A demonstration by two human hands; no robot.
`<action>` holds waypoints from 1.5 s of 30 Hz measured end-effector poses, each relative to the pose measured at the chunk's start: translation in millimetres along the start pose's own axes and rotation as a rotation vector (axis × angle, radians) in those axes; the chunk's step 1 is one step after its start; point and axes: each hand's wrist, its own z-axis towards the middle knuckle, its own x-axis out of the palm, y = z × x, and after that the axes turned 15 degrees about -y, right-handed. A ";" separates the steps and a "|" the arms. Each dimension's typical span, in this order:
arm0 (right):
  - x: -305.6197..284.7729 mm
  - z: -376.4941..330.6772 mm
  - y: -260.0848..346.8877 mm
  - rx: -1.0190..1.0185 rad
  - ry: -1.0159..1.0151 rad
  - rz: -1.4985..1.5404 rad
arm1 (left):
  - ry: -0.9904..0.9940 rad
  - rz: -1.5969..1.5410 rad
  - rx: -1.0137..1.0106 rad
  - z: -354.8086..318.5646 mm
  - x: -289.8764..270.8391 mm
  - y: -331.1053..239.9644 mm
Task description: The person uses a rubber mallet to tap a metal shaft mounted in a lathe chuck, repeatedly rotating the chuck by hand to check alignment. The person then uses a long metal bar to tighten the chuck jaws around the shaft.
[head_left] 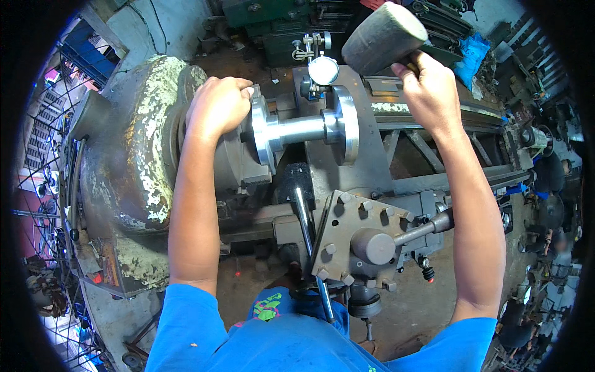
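Note:
My left hand is curled over the top of the lathe chuck, gripping its edge. Clamped in that chuck is a shiny metal spool-shaped workpiece with a round flange at either end. In my right hand is a mallet with a big dark cylindrical head, raised beyond the workpiece's right end; its handle is mostly hidden by my fingers. A dial indicator on a jointed holder stands behind the right flange, close to its rim.
Nearer my body is the square tool post with several bolts and a lever. A steel bar slants beside it. The worn headstock fills the left, and the bed rails run right. A blue bag lies behind.

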 end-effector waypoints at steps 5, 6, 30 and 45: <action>-3.1 6.6 -20.8 0.054 -0.017 -0.114 | -0.015 0.026 0.003 0.0 0.9 0.7; -3.0 7.0 -25.1 0.060 0.001 -0.163 | -0.011 0.028 0.009 0.0 0.7 0.4; 6.3 7.1 -38.2 0.249 0.339 -0.472 | -0.685 -0.441 0.159 -214.1 46.5 -15.6; 3.8 5.9 -36.6 0.267 0.339 -0.438 | -0.738 -0.572 0.250 -191.8 14.1 -18.7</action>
